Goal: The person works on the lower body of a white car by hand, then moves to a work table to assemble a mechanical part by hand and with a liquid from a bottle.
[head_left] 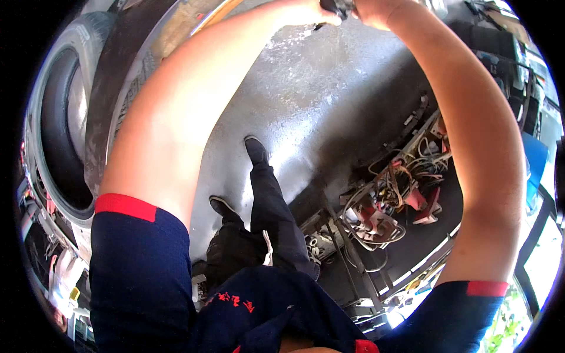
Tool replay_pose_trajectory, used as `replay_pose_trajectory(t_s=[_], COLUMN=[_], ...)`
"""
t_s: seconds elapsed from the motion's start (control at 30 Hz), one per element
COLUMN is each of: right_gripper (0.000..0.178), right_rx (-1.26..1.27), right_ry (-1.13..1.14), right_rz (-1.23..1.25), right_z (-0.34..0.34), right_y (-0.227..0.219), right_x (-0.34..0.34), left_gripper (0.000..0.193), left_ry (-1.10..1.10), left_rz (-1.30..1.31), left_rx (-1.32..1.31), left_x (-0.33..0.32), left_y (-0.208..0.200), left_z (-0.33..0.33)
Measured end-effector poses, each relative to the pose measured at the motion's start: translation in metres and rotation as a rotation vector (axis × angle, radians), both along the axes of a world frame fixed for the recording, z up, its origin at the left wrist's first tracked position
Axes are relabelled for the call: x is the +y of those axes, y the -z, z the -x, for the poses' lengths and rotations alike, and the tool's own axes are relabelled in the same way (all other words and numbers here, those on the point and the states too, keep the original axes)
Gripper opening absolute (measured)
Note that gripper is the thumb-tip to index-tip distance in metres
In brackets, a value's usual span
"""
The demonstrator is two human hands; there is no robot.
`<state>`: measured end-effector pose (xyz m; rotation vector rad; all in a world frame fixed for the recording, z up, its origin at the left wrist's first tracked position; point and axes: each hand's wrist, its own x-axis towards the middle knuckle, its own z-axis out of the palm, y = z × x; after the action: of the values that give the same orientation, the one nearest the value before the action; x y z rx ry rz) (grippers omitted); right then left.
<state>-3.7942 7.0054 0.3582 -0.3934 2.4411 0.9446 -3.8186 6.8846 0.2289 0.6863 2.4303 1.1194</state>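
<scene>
dark object (336,7): at 12 o'clock, leaning toward 1, between the two hands; small, smooth-looking and cut by the upper edge, so its full shape cannot be told.
left hand (311,13): at 12 o'clock, arm outstretched; thumb close against the dark object, other fingers out of sight, so whether they pinch it cannot be told.
right hand (376,10): just to the 3 o'clock side of the object; finger state cannot be told, as the hand is cut off.
work at 12 o'clock: judging by the reach, a two-handed handling step; the next move likely calls for steady, matched hands and a clear view of the object.
floor (329,88): grey, scuffed, glossy where light strikes it, pale flecks near the hands.
tyre (44,117): at 9 to 10 o'clock, a thick rubbery ring with an open centre, beside a dark curved panel (109,88).
cables (376,235): around 4 o'clock, thin looping strands tangled among red, hard-edged parts (415,200).
metal frame (347,259): at 5 o'clock, straight narrow bars.
clothing: navy shirt (265,294) at 6 o'clock, woven cloth, red sleeve bands; dark trousers (276,206), soft folds; dark shoes (256,150) near the dial's middle.
</scene>
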Motion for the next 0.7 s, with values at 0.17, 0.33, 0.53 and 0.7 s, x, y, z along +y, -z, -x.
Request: replay_pose_trajectory(t_s=[0.17,0.33,0.53,0.7], right_gripper=[0.021,0.020,0.021,0.018], right_rx=[0.053,0.144,0.069,0.054], right_ry=[0.024,0.067,0.035,-0.037], right_rz=[-0.152,-0.152,-0.097,0.016], right_z=[-0.012,-0.032,-0.044,-0.045], right_y=[-0.034,-0.040,-0.008,-0.009], right_x=[0.027,0.039,0.024,0.003], left_gripper=[0.043,0.041,0.044,0.045], left_ry=[0.041,-0.004,-0.048,-0.054], left_rz=[-0.091,-0.141,-0.113,-0.146], left_rx=[-0.049,0.106,0.013,0.077], left_x=[0.049,0.060,0.036,0.013], left_y=[-0.034,-0.042,-0.021,-0.013], left_z=[0.014,0.000,-0.027,-0.028])
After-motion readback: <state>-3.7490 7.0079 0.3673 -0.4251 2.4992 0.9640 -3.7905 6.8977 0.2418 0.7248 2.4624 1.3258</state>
